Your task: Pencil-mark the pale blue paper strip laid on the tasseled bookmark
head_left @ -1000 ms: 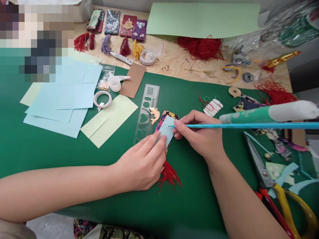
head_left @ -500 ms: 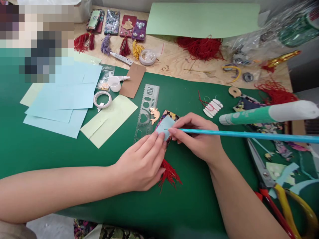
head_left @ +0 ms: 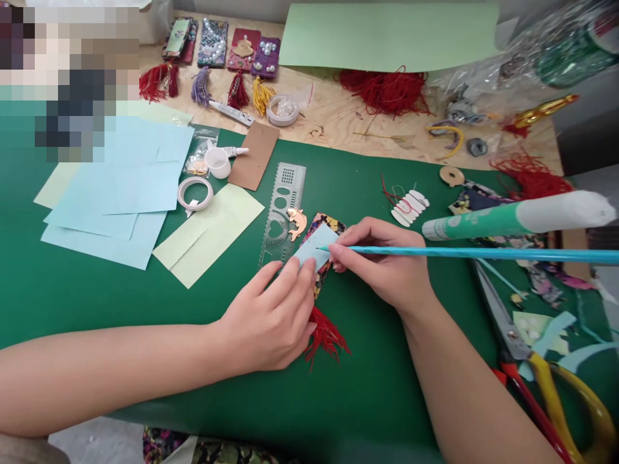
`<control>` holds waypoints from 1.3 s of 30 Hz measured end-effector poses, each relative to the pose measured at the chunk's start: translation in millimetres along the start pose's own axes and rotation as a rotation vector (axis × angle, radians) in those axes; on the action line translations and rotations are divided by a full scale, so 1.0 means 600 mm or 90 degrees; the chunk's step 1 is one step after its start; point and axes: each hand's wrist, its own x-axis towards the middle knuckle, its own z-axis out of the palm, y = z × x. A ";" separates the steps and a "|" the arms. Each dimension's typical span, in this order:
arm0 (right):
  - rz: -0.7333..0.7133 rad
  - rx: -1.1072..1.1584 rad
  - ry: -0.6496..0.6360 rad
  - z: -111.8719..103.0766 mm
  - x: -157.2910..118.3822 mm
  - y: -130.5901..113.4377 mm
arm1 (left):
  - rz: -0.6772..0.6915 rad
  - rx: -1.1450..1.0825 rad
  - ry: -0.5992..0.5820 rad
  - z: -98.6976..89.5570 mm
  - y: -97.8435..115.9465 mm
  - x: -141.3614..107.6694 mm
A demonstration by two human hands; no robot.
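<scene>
A small piece of light blue paper (head_left: 315, 242) lies over a floral fabric rectangle (head_left: 325, 283) with a red tassel (head_left: 327, 338) at its lower end. My left hand (head_left: 278, 309) rests on the paper's lower left part, fingers stretched out and apart. In a closed pinch, my right hand (head_left: 382, 258) holds a long thin blue pencil (head_left: 474, 254), its tip at the paper. Beside the fabric piece are a clear plastic ruler (head_left: 282, 206) and a copper-coloured fish charm (head_left: 297, 223). My left fingers partly cover the paper and the ruler's lower end.
Open scissors (head_left: 520, 348) lie at right among paper scraps, below a green-and-white glue tube (head_left: 522, 216). Blue sheets (head_left: 130, 167), a tape roll (head_left: 195, 193) and green paper (head_left: 213, 238) occupy the left. Several tasselled fabric pieces (head_left: 213, 45) line the back board.
My left hand has slid slightly left and down, its fingers more spread. More of the blue paper shows. The pencil tip has shifted slightly left and down; my right hand keeps its pinch.
</scene>
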 end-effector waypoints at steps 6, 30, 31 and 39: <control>0.015 -0.042 -0.009 0.000 0.001 -0.001 | -0.008 0.019 -0.010 -0.002 0.003 -0.001; 0.039 -0.051 -0.010 0.001 0.004 -0.006 | -0.016 0.008 -0.001 0.000 0.004 -0.001; 0.040 -0.048 -0.009 0.001 0.004 -0.006 | -0.016 0.007 -0.001 0.000 0.004 -0.001; 0.043 -0.058 -0.005 0.000 0.003 -0.005 | -0.015 0.003 -0.002 0.000 0.003 0.000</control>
